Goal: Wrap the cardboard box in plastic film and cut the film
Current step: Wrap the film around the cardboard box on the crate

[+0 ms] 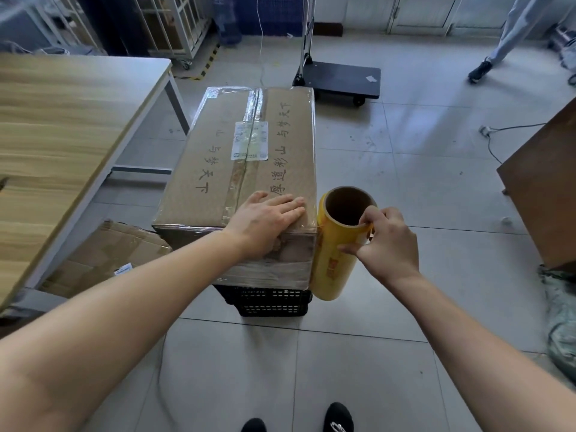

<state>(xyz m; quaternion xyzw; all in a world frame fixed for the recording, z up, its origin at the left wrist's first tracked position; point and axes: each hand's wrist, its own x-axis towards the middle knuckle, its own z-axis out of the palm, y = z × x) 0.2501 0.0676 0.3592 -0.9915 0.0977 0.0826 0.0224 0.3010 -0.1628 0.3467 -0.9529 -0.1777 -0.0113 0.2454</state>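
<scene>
A long cardboard box (218,157) with printed characters and a white label lies on a black plastic crate (271,302). Clear film covers its top and near end. My left hand (265,219) rests flat on the near right corner of the box top, fingers straight. Just right of that corner stands a yellow roll of plastic film (333,269), upright, its brown cardboard core open at the top. My right hand (386,241) grips the roll's rim, thumb inside the core and fingers on the outside. A short stretch of film runs from the roll to the box edge.
A wooden table (62,126) stands at the left with flattened cardboard (103,257) under it. A black platform trolley (339,79) is behind the box. A brown board (545,188) leans at the right, a cable beside it. A person's leg (498,48) shows far right.
</scene>
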